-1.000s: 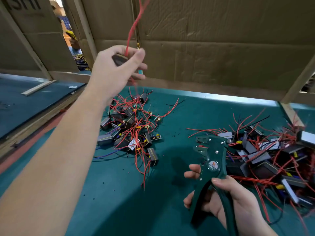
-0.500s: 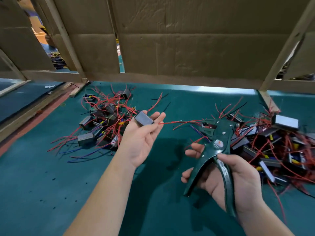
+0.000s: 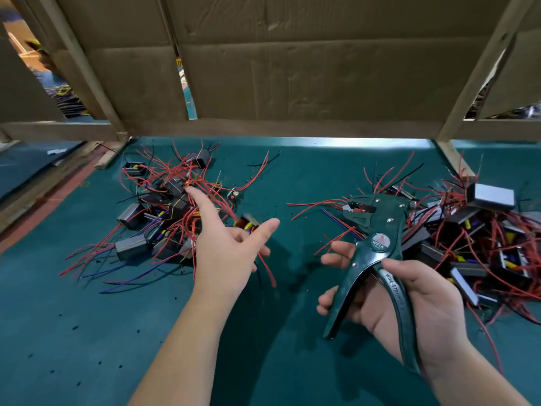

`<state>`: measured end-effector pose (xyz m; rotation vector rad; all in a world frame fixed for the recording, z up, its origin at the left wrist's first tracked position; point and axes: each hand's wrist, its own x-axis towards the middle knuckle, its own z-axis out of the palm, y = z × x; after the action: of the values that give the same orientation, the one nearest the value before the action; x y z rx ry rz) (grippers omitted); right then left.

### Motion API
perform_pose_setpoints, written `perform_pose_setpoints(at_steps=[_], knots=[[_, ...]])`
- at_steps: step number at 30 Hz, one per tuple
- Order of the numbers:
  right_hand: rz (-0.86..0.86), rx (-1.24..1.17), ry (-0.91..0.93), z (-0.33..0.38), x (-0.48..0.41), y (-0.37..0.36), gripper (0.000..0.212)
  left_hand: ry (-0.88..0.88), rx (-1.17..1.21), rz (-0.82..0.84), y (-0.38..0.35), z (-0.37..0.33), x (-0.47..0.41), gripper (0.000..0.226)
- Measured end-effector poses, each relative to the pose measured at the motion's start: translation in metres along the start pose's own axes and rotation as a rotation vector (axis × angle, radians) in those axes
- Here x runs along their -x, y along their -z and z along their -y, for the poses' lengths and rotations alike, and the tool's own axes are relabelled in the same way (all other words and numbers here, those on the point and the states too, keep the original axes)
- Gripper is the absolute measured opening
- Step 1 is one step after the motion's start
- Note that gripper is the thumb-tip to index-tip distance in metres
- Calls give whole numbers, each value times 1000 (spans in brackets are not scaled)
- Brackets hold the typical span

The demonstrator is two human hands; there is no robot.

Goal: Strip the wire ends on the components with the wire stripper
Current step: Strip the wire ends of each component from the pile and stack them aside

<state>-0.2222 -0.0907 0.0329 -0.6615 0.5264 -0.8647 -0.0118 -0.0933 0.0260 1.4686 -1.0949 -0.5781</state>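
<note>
The table (image 3: 87,332) carries two piles of components (image 3: 490,197). The left pile (image 3: 164,206) shows about ten, and the right pile (image 3: 468,244) holds more, too tangled to count. The left hand (image 3: 225,253) hovers over the left pile with its fingers (image 3: 202,205) spread, holding nothing. The right hand (image 3: 409,303) grips the one stripper (image 3: 377,227) beside the right pile, handles apart. The loose red wires could snag the fingers and drag neighbours out, which would mix the piles.

I am working with a person's two arms, both bare. The left forearm (image 3: 187,347) is uncovered skin from the bottom edge of my view up to the left hand (image 3: 225,256), which is bare too. The right forearm (image 3: 468,373) and right hand (image 3: 409,300) are the same, plain bare skin all the way to the fingertips.
</note>
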Motion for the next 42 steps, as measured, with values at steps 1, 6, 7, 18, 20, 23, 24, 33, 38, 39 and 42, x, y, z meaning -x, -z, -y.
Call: perform_pose_setpoints(at_steps=[1,6,7,18,20,23,24,33,38,39,42], knots=[[0,6,-5,0,0,0,85,-51,28,15,1,-1,1,115],[4,-1,-19,-2,-1,0,86,-94,444,151,-2,-10,4,26],[4,-4,-16,-1,-1,0,86,-50,496,177,-2,-12,5,18],[-6,-58,-26,3,0,1,86,-219,112,146,-7,-6,7,15],[-2,-55,-23,3,1,0,85,-346,-52,163,-5,-4,5,14],[3,-52,-24,2,1,-1,85,-334,25,194,-5,-6,5,17],[2,-51,-26,2,1,-1,87,-282,141,202,-6,-9,7,20],[3,-27,-49,-2,1,-3,90,75,518,121,-3,-14,3,23],[7,-2,-54,-4,0,-3,89,118,628,155,-2,-13,2,22],[10,2,-55,-4,0,-3,89,118,680,161,-2,-14,2,20],[25,5,-71,-6,0,-4,89,112,754,199,-4,-17,3,9]])
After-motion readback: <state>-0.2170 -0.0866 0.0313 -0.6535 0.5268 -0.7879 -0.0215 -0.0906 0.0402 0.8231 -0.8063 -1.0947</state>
